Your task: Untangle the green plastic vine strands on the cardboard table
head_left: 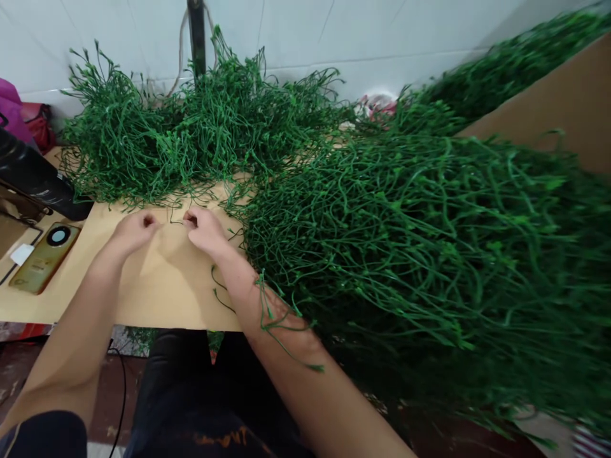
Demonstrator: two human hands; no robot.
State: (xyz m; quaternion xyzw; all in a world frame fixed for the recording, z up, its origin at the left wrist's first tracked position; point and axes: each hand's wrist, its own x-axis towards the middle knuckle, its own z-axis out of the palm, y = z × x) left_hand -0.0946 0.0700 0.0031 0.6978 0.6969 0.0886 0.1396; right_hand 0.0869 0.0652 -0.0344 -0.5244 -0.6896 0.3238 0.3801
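Over the tan board (157, 286), my two hands face each other a short way apart. My right hand (206, 228) is closed in a pinch on a thin green artificial stem (175, 221), whose end sticks out to the left of the fingers. My left hand (136, 230) is also pinched; whatever lies between its fingertips is too small to make out. Right of my right forearm spreads a large heap of green artificial stems (382, 235), and a few loose ones (279, 324) rest on that forearm. Behind the hands lies another pile of stems (191, 133).
At the left are a phone (35, 270) lying face down and a black bottle (41, 175). A dark post (196, 38) stands at the white wall. A cardboard panel (554, 102) slants at the right, with more greenery behind it. A cable (123, 394) hangs below the board.
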